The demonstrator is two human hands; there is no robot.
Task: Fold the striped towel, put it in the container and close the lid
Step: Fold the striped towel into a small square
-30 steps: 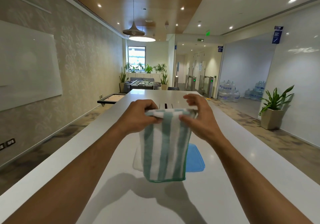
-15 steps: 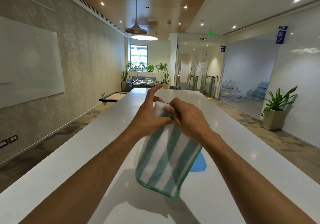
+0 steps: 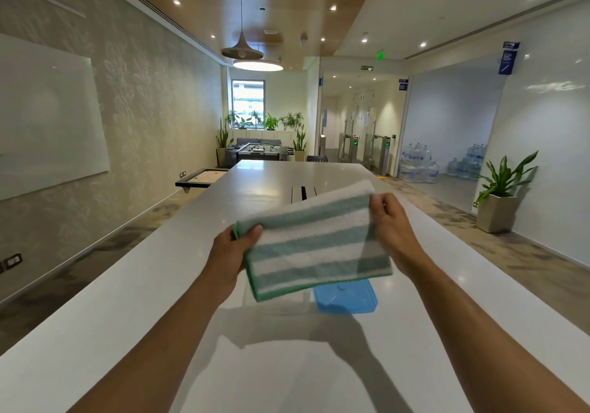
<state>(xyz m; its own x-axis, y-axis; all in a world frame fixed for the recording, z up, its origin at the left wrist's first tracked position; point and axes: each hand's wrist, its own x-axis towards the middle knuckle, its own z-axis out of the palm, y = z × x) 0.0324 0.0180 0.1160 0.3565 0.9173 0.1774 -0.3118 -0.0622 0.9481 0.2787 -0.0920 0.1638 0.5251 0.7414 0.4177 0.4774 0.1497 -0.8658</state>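
A green-and-white striped towel (image 3: 311,243), folded into a band, is stretched almost flat in the air above the long white table (image 3: 127,301). My left hand (image 3: 234,249) grips its near left end with the thumb on top. Its far right end is pinched by my right hand (image 3: 388,224). Under the towel lies a blue lid (image 3: 346,297) flat on the table. A clear container (image 3: 277,302) sits just left of the lid, mostly hidden by the towel.
A dark slot with cable ports (image 3: 303,193) is set in the table beyond the towel. A potted plant (image 3: 498,198) stands by the right wall, water bottles (image 3: 418,165) further back, and a foosball table (image 3: 258,152) past the table's far end.
The towel hung down from both hands held close together. My hands have moved apart, the left nearer and lower, the right further away, and the towel now lies spread sideways.
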